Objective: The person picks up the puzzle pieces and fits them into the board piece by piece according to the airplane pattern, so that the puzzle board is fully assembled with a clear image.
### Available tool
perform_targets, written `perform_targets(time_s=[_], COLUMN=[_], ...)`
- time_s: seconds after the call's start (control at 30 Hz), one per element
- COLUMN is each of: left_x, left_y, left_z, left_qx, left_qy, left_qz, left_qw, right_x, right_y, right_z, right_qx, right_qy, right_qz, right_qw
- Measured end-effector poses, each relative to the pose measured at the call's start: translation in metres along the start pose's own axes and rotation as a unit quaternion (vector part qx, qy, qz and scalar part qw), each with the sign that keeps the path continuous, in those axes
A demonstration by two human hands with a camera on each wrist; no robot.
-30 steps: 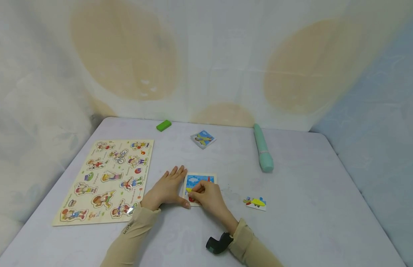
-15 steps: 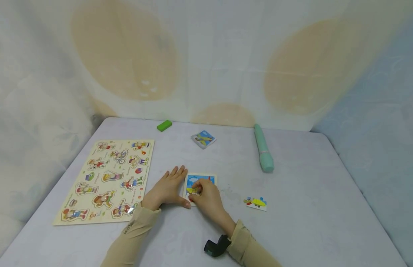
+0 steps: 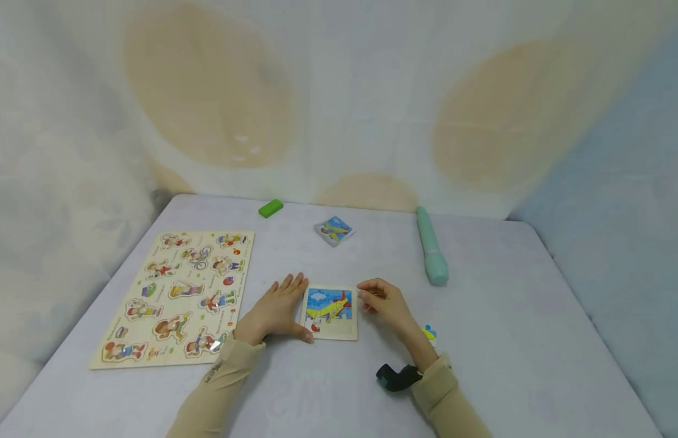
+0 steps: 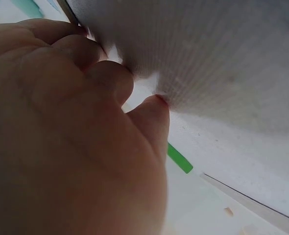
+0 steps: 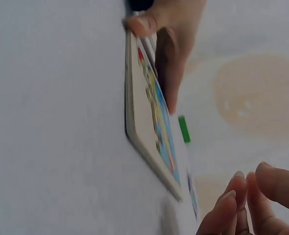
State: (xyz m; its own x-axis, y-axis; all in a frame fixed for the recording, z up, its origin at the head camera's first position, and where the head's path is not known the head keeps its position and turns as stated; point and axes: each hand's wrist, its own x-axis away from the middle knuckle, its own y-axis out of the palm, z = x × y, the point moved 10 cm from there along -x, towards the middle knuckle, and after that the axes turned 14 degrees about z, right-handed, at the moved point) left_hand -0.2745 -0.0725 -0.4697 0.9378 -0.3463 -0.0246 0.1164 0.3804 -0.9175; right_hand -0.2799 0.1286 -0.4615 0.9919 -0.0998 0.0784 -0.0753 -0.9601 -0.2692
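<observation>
A small wooden jigsaw puzzle tray (image 3: 341,331) holds an aeroplane picture in its upper part, and bare wood shows along its lower right. My left hand (image 3: 276,311) lies spread beside its left edge, the thumb tip near the lower left corner. To the tray's right, my right hand (image 3: 391,307) hovers with bent fingers; in the right wrist view its fingertips (image 5: 237,181) gather close together with nothing between them. Yellow and blue puzzle pieces (image 3: 429,333) lie on the table behind the right wrist, partly hidden by it.
A large wooden board of figures (image 3: 171,319) lies at left. Farther back are a green block (image 3: 270,208), a small aeroplane picture card (image 3: 333,230) and a mint-green folded umbrella-like object (image 3: 432,249). A black device (image 3: 396,377) is strapped to the right wrist.
My right hand has left the tray and moved right, uncovering the aeroplane picture and partly covering the loose pieces. The left hand has stayed in place.
</observation>
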Motion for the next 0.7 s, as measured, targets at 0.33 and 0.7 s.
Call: perform_targets(time_s=[0.33,0.7], left_x=[-0.002,-0.002], left_y=[0.001,-0.001], left_z=[-0.003,0.0], left_qx=[-0.01,0.006], left_qy=[-0.001,0.002], left_qz=[-0.007,-0.004], left_qw=[0.9999,1.0], right_x=[0.008,0.038], right_y=[-0.093,-0.118], right_z=[0.034,0.052], right_qx=[0.054,0.1], right_qy=[0.041,0.038], right_qz=[0.05,0.078], right_qw=[0.996,0.991])
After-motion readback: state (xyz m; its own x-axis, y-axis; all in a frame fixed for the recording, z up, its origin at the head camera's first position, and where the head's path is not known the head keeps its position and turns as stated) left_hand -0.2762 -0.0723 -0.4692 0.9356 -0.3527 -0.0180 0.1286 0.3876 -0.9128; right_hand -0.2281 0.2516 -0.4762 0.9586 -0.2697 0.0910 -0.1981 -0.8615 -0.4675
